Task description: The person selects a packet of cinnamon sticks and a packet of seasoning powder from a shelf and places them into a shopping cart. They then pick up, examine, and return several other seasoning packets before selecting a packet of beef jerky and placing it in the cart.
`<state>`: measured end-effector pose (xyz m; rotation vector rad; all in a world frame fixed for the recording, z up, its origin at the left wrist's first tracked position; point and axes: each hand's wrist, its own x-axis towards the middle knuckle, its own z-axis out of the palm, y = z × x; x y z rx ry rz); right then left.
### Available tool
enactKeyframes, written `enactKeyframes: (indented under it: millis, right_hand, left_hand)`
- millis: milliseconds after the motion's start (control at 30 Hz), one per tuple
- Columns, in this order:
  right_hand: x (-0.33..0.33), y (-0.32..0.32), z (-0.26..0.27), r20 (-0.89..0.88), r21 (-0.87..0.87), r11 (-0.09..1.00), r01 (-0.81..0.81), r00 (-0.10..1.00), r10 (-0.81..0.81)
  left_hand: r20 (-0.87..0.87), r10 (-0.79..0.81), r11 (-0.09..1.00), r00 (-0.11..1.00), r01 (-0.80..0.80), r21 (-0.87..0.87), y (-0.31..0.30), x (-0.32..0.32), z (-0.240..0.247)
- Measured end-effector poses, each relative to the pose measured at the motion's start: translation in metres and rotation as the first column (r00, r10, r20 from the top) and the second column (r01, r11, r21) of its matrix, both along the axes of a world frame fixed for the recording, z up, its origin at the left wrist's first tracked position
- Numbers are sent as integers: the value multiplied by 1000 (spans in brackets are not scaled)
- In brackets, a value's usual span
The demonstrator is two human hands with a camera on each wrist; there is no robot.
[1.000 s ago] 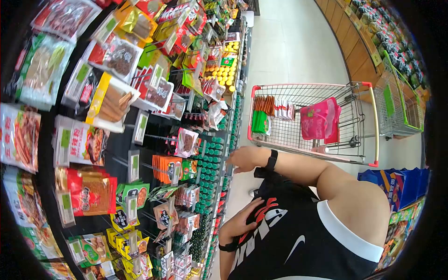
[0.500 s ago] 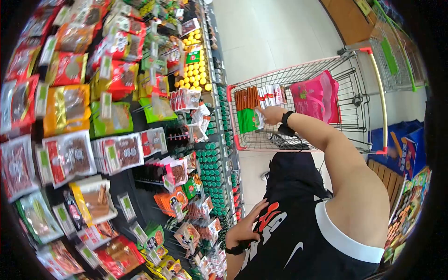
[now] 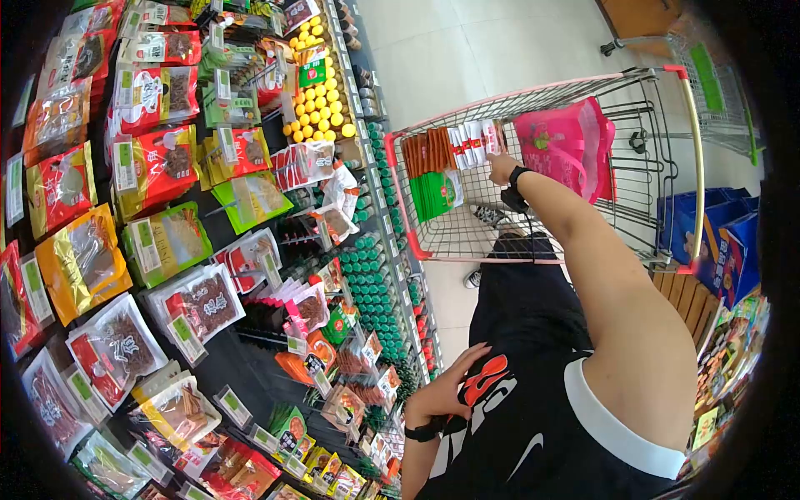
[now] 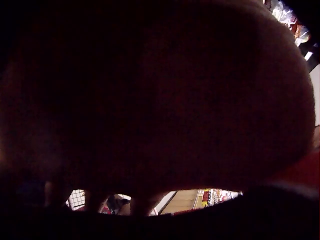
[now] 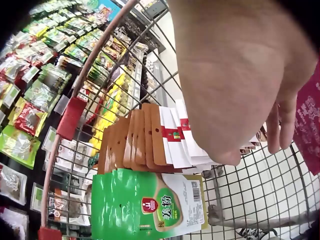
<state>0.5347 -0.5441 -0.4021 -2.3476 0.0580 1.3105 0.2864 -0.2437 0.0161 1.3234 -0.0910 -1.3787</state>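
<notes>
My right hand (image 3: 502,169) is inside the shopping cart (image 3: 533,233), over the end of a row of white packets (image 3: 471,145). In the right wrist view its thumb is beside these packets and its straight fingers (image 5: 286,122) point down past the row's far end; the palm covers part of the row. Brown packets (image 3: 426,151) stand upright against the white ones. In front of them lie green-and-white pouches (image 5: 130,205). My left hand (image 3: 442,396) rests with fingers spread on the front of the black shirt (image 3: 533,417); the left wrist view is mostly dark.
A pink bag (image 3: 558,150) fills the cart's middle. Racks of hanging spice packets (image 3: 158,175) and rows of green-capped bottles (image 3: 367,275) line the left. Another cart (image 3: 708,83) stands at the upper right, with a blue display box (image 3: 725,242) below it.
My right hand moved from beside the shelf into the cart, over the green pouches, then across to the white packets. The view turned toward the cart. My left hand stayed on the shirt.
</notes>
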Motion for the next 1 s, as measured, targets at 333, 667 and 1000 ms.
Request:
enactKeyframes:
  millis: [333, 667, 1000]
  right_hand:
    - [3, 6, 8, 174, -140, 990, 34, 985, -9]
    - [2, 10, 44, 124, -238, 970, -39, 990, 70]
    - [-8, 3, 145, 462, -276, 961, 12, 878, 122]
  left_hand:
    - [-90, 100, 993, 991, -105, -53, -1, -25, -13]
    - [58, 233, 972, 971, -233, -18, 0, -68, 1]
    - [288, 277, 961, 917, -264, -85, 13, -138, 2]
